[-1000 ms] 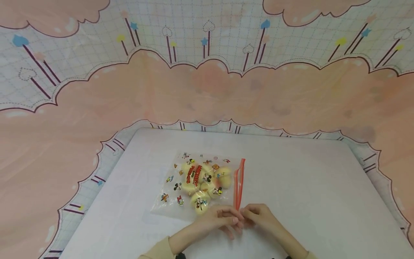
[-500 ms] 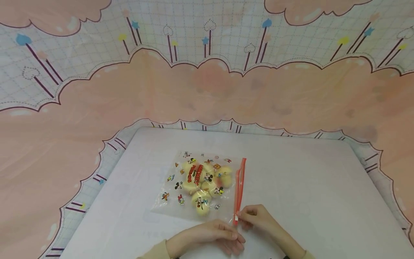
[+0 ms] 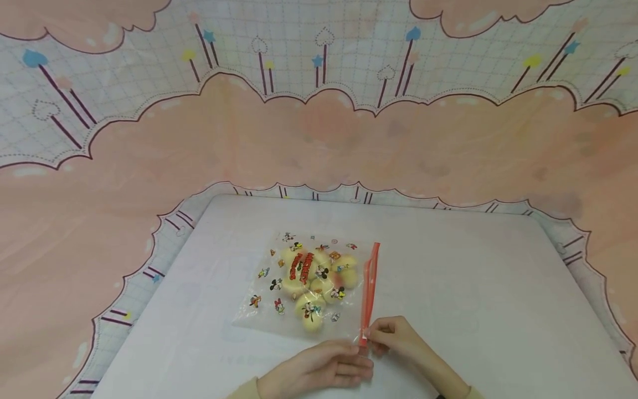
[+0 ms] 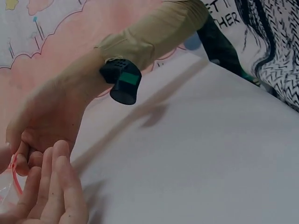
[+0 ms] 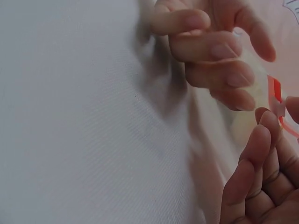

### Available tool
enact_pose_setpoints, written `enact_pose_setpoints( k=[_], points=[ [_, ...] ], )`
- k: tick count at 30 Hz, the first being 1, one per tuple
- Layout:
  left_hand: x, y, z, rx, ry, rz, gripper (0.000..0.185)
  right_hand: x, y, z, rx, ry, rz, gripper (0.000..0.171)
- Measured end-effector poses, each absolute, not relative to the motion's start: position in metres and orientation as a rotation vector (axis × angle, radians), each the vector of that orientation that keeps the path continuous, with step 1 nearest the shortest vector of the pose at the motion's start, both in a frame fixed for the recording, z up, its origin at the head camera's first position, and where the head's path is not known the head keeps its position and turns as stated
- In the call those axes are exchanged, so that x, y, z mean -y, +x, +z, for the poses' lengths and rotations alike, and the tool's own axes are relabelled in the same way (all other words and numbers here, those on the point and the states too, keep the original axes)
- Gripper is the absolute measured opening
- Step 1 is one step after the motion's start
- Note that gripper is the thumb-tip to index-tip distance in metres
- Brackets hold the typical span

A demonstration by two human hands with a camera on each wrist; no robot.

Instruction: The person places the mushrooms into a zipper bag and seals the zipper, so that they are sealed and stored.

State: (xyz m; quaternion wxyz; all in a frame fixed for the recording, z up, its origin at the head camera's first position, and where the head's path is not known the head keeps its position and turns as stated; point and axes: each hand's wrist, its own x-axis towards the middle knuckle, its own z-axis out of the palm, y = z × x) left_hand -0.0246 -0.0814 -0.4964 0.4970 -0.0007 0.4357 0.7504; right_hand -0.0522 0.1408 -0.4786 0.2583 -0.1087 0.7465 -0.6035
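A clear zip bag (image 3: 304,282) printed with cartoon figures lies flat on the white table (image 3: 473,288), with several pale yellow round pieces inside. Its red zip strip (image 3: 370,288) runs along the bag's right side. My right hand (image 3: 394,335) pinches the near end of that strip, where a small white tab (image 5: 279,109) shows between finger and thumb. My left hand (image 3: 324,368) lies just left of it by the bag's near corner, fingers loosely extended and holding nothing. In the left wrist view the left fingers (image 4: 51,191) sit below the right hand (image 4: 42,121).
The table is ringed by a pink and pale-grid cloth backdrop (image 3: 319,138) with cloud shapes. Bare white tabletop stretches to the right of the bag and behind it. A dark wrist-worn device (image 4: 122,83) sits on the right forearm.
A second ago both hands met at the strip's near end. The left hand has since let go and drawn back toward me; the right hand keeps its pinch on the strip.
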Motion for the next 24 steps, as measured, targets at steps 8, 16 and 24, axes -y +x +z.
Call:
enact_pose_setpoints(
  k=[8,16,24],
  points=[
    [0.068,-0.026,-0.499,-1.034,-0.111,1.897,0.032,-0.139,-0.050,-0.476,-1.972,-0.238,-1.658,0.039],
    [0.059,-0.030,-0.501,-1.064,-0.152,1.936,0.025,-0.140,-0.053,-0.476,-1.967,-0.252,-1.682,0.037],
    [0.051,-0.040,-0.499,-1.098,-0.187,1.931,0.012,-0.141,-0.057,-0.478,-2.020,-0.249,-1.697,0.034]
  ],
)
